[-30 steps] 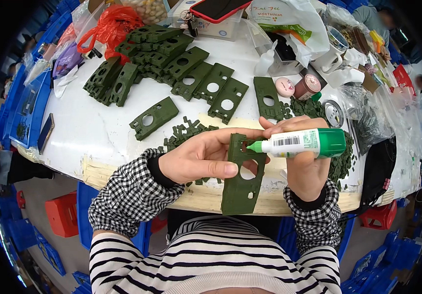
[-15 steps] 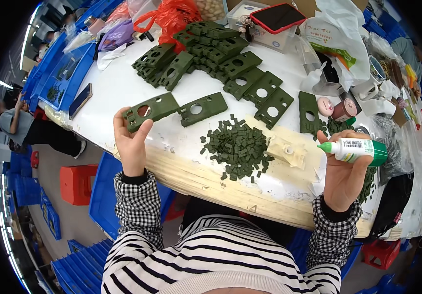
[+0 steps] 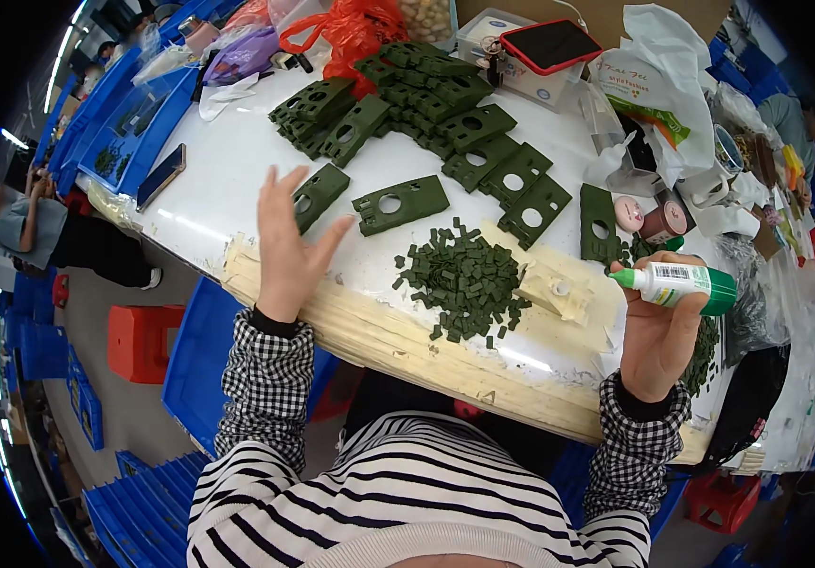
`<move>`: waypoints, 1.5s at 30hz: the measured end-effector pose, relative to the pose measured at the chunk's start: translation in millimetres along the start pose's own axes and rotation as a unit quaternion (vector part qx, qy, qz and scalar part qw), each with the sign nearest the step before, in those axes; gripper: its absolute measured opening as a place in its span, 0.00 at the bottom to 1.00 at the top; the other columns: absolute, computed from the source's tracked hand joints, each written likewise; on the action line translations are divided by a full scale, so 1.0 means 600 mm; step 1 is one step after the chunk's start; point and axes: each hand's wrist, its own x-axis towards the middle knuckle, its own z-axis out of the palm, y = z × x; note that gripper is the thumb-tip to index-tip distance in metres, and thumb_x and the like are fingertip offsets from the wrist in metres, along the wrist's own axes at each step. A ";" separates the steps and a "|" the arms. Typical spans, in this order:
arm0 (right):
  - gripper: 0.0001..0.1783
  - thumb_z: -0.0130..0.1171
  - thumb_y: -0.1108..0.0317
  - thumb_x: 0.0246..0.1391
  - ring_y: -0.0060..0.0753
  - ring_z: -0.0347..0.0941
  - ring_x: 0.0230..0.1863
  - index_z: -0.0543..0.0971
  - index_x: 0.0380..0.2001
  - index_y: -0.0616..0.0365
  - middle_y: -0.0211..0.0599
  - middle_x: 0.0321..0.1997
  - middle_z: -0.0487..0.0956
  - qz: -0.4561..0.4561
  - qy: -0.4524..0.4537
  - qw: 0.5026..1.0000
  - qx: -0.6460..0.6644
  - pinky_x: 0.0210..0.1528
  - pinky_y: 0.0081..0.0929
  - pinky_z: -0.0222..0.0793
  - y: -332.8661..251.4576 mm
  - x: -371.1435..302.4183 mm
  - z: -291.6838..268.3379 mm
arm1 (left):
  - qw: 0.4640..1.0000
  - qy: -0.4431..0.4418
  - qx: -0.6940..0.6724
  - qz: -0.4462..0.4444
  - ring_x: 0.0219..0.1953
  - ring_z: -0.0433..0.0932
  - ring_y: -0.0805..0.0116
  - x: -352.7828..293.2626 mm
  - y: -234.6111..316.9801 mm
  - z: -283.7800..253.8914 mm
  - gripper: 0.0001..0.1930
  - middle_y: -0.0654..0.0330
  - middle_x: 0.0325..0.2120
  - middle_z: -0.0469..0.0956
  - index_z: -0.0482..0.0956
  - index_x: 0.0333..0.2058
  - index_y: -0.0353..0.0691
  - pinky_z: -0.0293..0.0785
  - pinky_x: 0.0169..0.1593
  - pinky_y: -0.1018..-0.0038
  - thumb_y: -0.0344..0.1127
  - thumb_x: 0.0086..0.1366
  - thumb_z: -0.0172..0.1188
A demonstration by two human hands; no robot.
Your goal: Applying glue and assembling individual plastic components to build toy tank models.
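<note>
My left hand [image 3: 292, 248] is held over the table's left part, fingers spread and nothing between them. Beside its fingers lies a dark green plastic plate [image 3: 330, 189] with a round hole, partly hidden behind the hand. A similar green plate [image 3: 406, 205] rests flat just to its right. My right hand [image 3: 655, 343] is wrapped round a white glue bottle [image 3: 674, 285] with a green tip and green base, held sideways with the tip pointing left. Between the hands is a heap of small dark green pieces [image 3: 460, 282].
Stacked green plates [image 3: 426, 95] fill the table's middle back. A yellowish block [image 3: 557, 290] sits right of the heap. A dark phone [image 3: 161, 177] lies at the left edge; a red-cased phone [image 3: 549, 45] rests on a clear box. Tubs [image 3: 663, 223] and bags crowd the right.
My left hand has let go of the green plate, which now lies on the table, and its fingers have spread. The glue bottle stays in my right hand, nearly unmoved.
</note>
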 end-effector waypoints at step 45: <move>0.29 0.59 0.48 0.56 0.42 0.75 0.48 0.69 0.45 0.65 0.48 0.42 0.77 -0.090 0.003 0.994 -0.061 0.56 0.42 0.69 -0.016 0.015 0.003 | 0.894 -0.168 -0.381 0.163 0.47 0.76 0.63 0.124 0.206 0.009 0.32 0.52 0.44 0.77 0.70 0.54 0.33 0.68 0.53 0.71 0.26 0.47 0.67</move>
